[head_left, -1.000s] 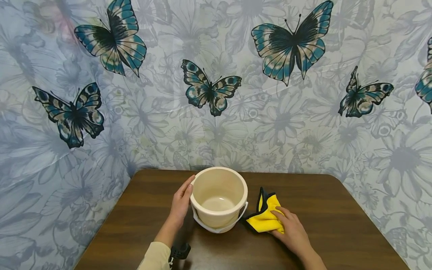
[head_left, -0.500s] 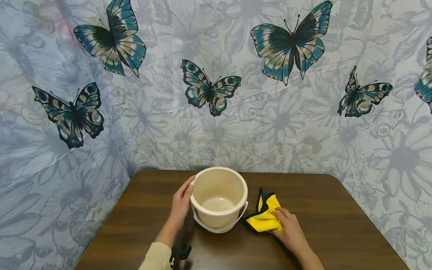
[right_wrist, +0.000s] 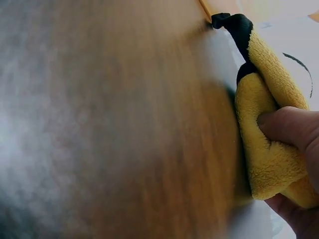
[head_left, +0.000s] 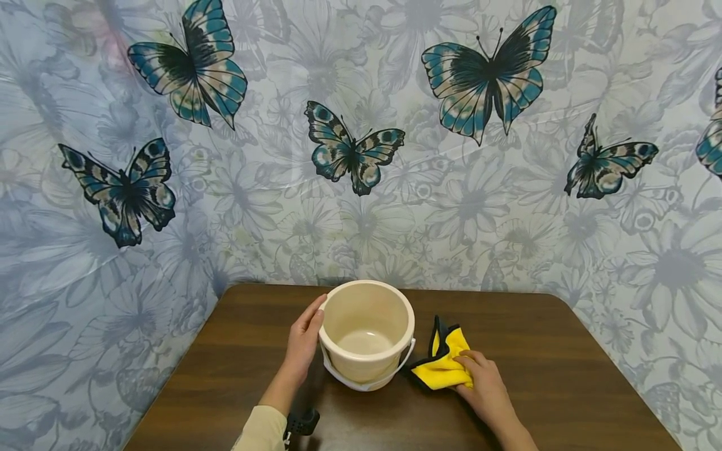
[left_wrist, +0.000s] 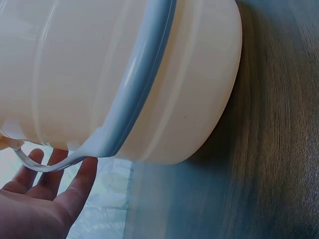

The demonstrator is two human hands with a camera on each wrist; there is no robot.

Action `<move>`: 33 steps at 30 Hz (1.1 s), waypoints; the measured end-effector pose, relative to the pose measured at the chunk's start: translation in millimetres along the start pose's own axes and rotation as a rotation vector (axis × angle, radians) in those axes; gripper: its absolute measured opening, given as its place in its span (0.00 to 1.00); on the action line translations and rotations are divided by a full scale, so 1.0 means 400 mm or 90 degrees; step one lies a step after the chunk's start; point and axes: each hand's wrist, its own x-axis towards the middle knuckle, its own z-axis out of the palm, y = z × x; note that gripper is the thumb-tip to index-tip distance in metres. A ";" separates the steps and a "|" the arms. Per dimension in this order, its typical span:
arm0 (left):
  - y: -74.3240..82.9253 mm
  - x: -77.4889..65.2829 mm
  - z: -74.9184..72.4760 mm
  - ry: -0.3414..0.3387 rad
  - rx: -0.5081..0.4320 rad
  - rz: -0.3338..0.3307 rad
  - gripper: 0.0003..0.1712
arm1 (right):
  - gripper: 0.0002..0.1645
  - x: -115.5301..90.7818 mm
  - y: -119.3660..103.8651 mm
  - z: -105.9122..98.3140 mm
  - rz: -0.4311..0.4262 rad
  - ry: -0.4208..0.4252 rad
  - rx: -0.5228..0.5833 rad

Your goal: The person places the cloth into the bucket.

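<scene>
Cream bucket (head_left: 366,313), bare inside, stands against the loosely spread left grip (head_left: 303,343); right grip (head_left: 486,386) pinches yellow cloth (head_left: 442,371).

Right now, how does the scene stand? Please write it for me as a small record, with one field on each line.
Surface: brown wood-grain table
Container: cream bucket, standing on the table, opening upward, nothing visible inside
Fitting: pale bucket handle, lowered against the outer wall
Left grip: touching the bucket's side near the rim
Right grip: pinching the yellow cloth
Cloth detail: black-edged, crumpled, beside the bucket
Background: flower-patterned backdrop with blue-winged butterflies
</scene>
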 end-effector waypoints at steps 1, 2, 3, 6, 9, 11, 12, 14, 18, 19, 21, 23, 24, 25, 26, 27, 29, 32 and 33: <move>0.001 -0.001 0.001 0.000 0.006 0.008 0.27 | 0.26 0.000 -0.001 0.000 0.003 0.001 0.001; 0.000 -0.001 0.001 0.000 0.009 0.008 0.27 | 0.26 -0.001 -0.001 -0.001 0.005 0.002 0.001; 0.000 -0.001 0.001 0.000 0.008 0.008 0.27 | 0.26 -0.001 -0.002 -0.001 0.007 0.005 0.000; 0.000 0.000 0.002 -0.002 0.007 0.006 0.27 | 0.26 -0.001 -0.002 -0.001 0.009 0.018 -0.002; 0.001 0.002 0.002 -0.002 -0.003 -0.004 0.26 | 0.26 0.002 -0.003 -0.004 0.010 0.034 -0.001; 0.002 0.002 0.001 -0.003 -0.003 -0.002 0.26 | 0.25 0.005 -0.005 -0.009 0.011 0.041 0.001; 0.003 0.002 0.001 -0.003 -0.002 -0.001 0.26 | 0.25 0.007 -0.005 -0.011 0.012 0.044 0.001; 0.004 0.003 0.001 -0.002 -0.005 -0.002 0.25 | 0.26 0.011 -0.008 -0.018 0.008 0.056 0.005; 0.007 0.001 0.002 -0.004 -0.006 0.002 0.25 | 0.27 0.017 -0.011 -0.029 -0.010 0.094 0.006; 0.008 0.000 0.002 -0.005 -0.007 0.002 0.25 | 0.27 0.019 -0.013 -0.032 -0.016 0.107 0.007; 0.008 -0.002 0.003 -0.007 -0.003 0.002 0.26 | 0.28 0.021 -0.013 -0.038 -0.031 0.134 0.005; 0.006 -0.002 0.003 -0.007 -0.001 0.001 0.26 | 0.29 0.025 -0.014 -0.045 -0.042 0.155 0.003; 0.006 -0.002 0.002 -0.007 0.000 0.001 0.26 | 0.30 0.028 -0.014 -0.048 -0.045 0.160 0.002; 0.005 -0.002 0.002 -0.006 0.001 0.001 0.26 | 0.30 0.032 -0.014 -0.052 -0.047 0.167 0.002; 0.005 -0.001 0.002 -0.005 0.002 0.002 0.26 | 0.30 0.036 -0.015 -0.057 -0.051 0.172 0.001; 0.004 0.001 0.002 -0.003 0.001 0.002 0.26 | 0.30 0.040 -0.017 -0.063 -0.052 0.175 0.003; 0.004 0.003 0.001 0.001 0.003 0.003 0.25 | 0.30 0.048 -0.022 -0.075 -0.051 0.179 0.007; 0.002 0.004 0.002 0.006 0.005 0.005 0.25 | 0.30 0.058 -0.029 -0.094 -0.050 0.193 0.008; 0.002 0.005 0.002 0.007 0.004 0.005 0.25 | 0.30 0.062 -0.032 -0.101 -0.048 0.196 0.009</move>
